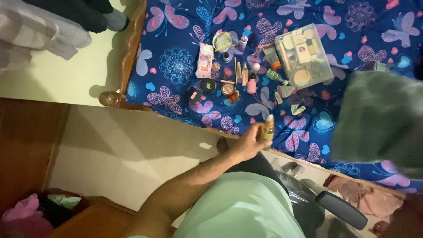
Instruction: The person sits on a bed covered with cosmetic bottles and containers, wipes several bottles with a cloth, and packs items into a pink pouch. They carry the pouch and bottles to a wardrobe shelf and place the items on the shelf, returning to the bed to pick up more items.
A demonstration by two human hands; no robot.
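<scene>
While many little makeup things [229, 83] are lying on the blue butterfly bed sheet [176, 66], the left hand [253, 141] is gripping a small yellow-gold bottle [269, 128] near the bed's front edge; the right hand is not showing.

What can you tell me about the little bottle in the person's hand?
The bottle is small and slim, yellowish-gold, with a paler cap on top. It looks like clear plastic or glass, though the picture is blurry. It stands nearly upright, gripped around its lower half by the left hand, above the edge of the blue butterfly bedsheet. Only the hand touches it.
</scene>
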